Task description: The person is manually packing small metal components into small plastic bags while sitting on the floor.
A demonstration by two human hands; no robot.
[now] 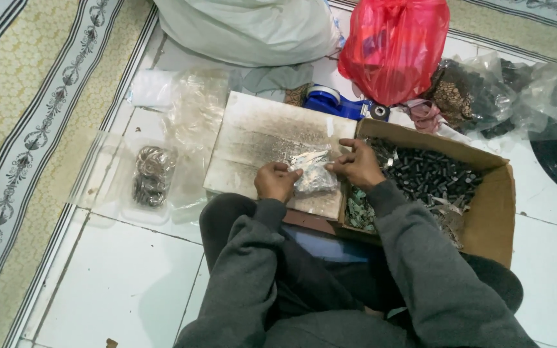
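Both hands grip a small clear plastic bag (314, 175) holding pale metal parts, held over a worn grey board (259, 138) on the floor. My left hand (276, 181) pinches the bag's left side with its fingers curled. My right hand (355, 164) holds the bag's top right edge. Grey sleeves cover both arms.
A cardboard box (492, 212) of several small dark cylinders sits at the right. A clear tray (118, 193) with metal rings lies at the left. A blue tape dispenser (336, 100), a red plastic bag (394, 45), a white sack (246, 26) and clear bags (536, 96) lie behind.
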